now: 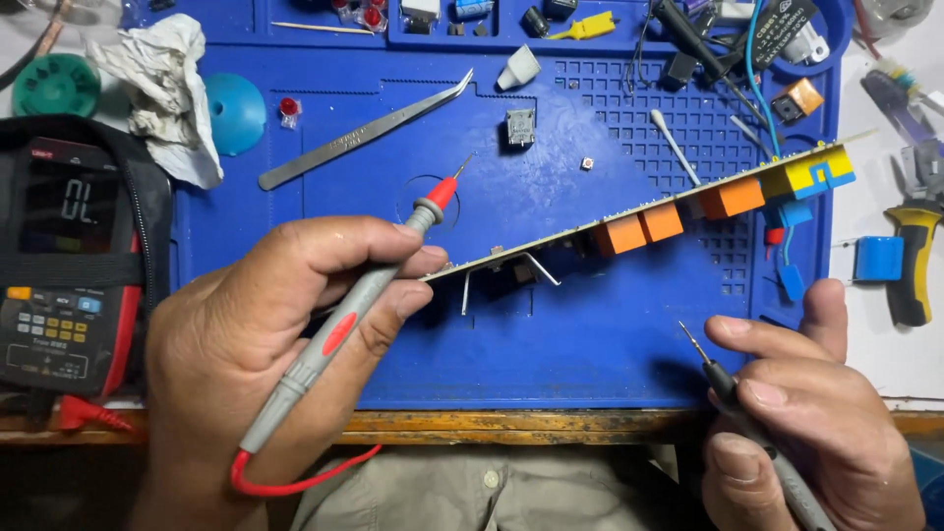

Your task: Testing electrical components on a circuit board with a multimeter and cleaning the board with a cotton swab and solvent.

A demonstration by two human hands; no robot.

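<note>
My left hand [265, 334] grips a grey multimeter probe with a red tip [379, 275], its point aimed up and to the right. The same hand also holds the left end of a long circuit board [649, 221], seen edge-on and tilted up to the right, with orange, yellow and blue blocks on it. My right hand [801, 393] at the lower right pinches a grey probe with a black tip [723, 379], its needle pointing up-left, apart from the board.
A blue work mat [551, 324] covers the bench. A multimeter [69, 256] stands at the left. Metal tweezers [364, 130], a crumpled tissue [162, 84], a cotton swab [674, 147] and small parts lie at the back. Yellow-handled pliers [914, 261] lie at the right.
</note>
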